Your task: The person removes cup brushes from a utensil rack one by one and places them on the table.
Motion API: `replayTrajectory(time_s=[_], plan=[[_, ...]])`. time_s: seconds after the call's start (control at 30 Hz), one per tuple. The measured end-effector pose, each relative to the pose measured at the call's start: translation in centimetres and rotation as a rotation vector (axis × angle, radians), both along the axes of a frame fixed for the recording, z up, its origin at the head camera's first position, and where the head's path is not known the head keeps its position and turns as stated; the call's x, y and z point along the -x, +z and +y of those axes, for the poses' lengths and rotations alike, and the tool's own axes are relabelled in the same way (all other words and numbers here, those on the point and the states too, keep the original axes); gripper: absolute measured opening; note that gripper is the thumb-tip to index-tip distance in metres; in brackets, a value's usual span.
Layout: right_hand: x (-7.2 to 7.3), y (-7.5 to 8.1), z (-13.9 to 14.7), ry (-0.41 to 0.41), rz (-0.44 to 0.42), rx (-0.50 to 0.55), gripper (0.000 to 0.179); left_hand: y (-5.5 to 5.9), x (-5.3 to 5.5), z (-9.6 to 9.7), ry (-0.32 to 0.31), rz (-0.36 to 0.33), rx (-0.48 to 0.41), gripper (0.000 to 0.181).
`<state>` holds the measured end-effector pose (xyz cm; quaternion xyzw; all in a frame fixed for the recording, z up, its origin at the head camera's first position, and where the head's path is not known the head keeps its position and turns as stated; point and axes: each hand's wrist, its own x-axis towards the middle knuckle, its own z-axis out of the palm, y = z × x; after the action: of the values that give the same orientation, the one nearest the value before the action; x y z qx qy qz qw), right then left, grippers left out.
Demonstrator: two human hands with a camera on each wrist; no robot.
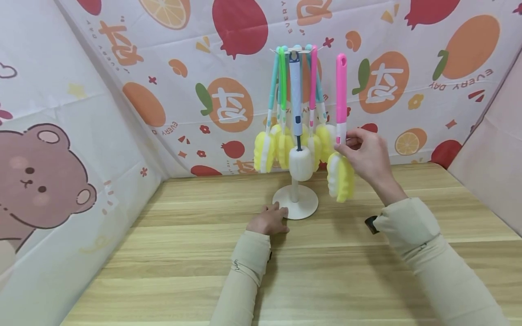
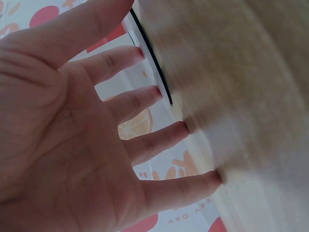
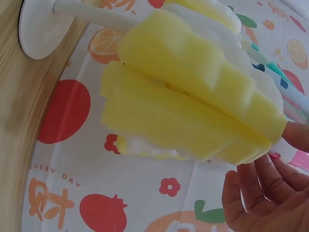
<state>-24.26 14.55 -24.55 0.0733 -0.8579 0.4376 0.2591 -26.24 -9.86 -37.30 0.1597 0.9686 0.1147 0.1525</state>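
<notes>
Bumping hanging brushes (image 1: 297, 106) left of grip should be avoided: pink brush (image 1: 341, 93) pinched by right hand (image 1: 367, 151), stand (image 1: 303, 206) touched by outspread left hand (image 1: 269, 220).

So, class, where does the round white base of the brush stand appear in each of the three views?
Head: the round white base is right of centre, below the middle, with the left hand at its left edge.
Left wrist: edge-on, upper middle, by the fingertips.
Right wrist: upper-left corner, cut off at the top.
Shared landmark: the pale wood-grain tabletop.
</notes>
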Motion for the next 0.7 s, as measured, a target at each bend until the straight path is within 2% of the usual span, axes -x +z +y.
replayTrajectory(time_s=[0.47, 0.7], plan=[[0.4, -0.8, 1.1, -0.032, -0.030, -0.015, 0.033, 0.2, 0.0, 0.2, -0.010, -0.001, -0.007, 0.044], [0.4, -0.9, 1.8, -0.091, -0.016, -0.052, 0.032, 0.0, 0.1, 0.0, -0.004, -0.009, -0.018, 0.044]])
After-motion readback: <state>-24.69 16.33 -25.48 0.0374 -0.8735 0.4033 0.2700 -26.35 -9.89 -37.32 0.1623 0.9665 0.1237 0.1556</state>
